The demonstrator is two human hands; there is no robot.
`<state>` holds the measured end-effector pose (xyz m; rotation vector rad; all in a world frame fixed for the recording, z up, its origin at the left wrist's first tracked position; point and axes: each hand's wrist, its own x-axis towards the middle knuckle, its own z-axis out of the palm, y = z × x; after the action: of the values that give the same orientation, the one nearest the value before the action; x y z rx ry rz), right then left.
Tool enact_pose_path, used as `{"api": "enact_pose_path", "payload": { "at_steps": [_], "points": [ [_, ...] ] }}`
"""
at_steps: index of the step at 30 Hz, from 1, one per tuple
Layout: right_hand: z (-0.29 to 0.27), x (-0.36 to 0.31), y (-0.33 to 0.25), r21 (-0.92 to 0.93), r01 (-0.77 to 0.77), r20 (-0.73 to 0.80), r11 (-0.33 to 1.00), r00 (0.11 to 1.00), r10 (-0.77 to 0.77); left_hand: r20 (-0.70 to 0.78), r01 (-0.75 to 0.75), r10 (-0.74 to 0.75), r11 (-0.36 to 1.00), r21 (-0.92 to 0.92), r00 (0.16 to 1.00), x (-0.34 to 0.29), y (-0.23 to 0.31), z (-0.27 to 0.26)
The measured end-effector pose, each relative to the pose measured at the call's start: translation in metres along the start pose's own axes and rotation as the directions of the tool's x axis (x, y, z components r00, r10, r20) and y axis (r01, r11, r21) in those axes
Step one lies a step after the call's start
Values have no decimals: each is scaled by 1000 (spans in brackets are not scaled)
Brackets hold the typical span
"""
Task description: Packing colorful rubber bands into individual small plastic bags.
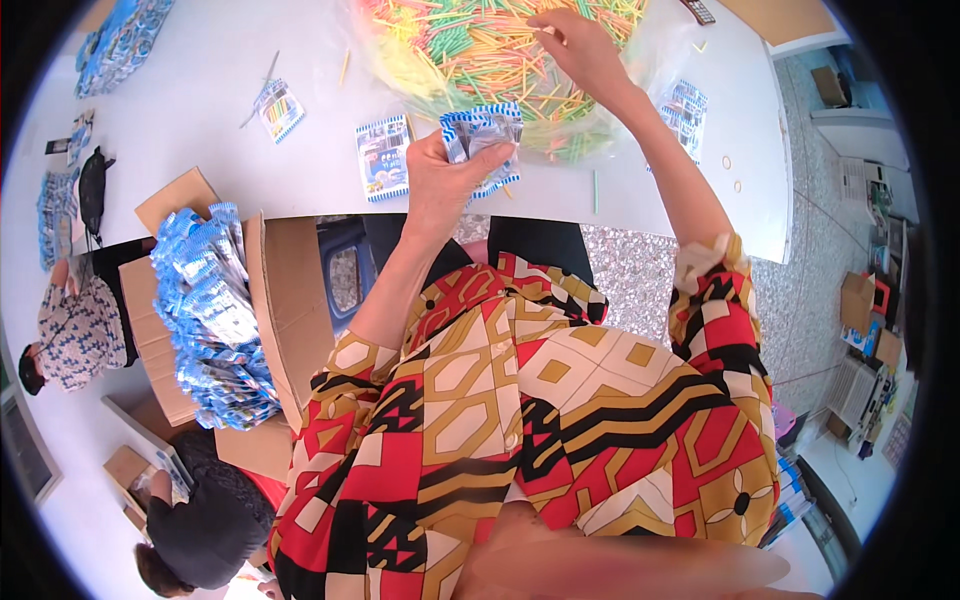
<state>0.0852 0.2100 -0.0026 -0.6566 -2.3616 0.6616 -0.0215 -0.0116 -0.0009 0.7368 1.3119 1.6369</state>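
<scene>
A person in a boldly patterned shirt [600,400] works at a white table [300,170], the left hand [438,185] grasping a blue-and-white packet [484,125] with its thumb across the front, just above the table's near edge; the right hand [588,55] reaches over a heap of thin coloured sticks [490,70], fingers bent at the pile, though whether they pinch a stick one cannot tell; the sticks, in orange, yellow, green and pink, lie in a large clear plastic bag [580,145] at the table's far side; a flat packet [383,165] lies just left of the held one, while other packets [685,110] lie partly behind the right forearm; a single green stick [596,190] rests near the table edge, with two small rings [738,186] farther right; to the person's left stands an open cardboard box [290,310] piled with blue packets [215,300]; beyond it are two co-workers, one in a light patterned top [85,340], the other in a dark top [215,515].
</scene>
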Motion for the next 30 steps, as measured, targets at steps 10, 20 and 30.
{"api": "enact_pose_path", "payload": {
  "at_steps": [10,20,30],
  "points": [
    [55,42,35,-571,113,152,813,988,-31,-27,-65,66,997,50,997,-1,5,-5],
    [63,42,35,-502,129,181,855,983,-42,12,-83,83,995,57,996,-1,5,-3],
    [47,22,42,-453,69,17,889,997,-69,95,-64,66,998,-30,993,-4,9,-4]
  ]
}}
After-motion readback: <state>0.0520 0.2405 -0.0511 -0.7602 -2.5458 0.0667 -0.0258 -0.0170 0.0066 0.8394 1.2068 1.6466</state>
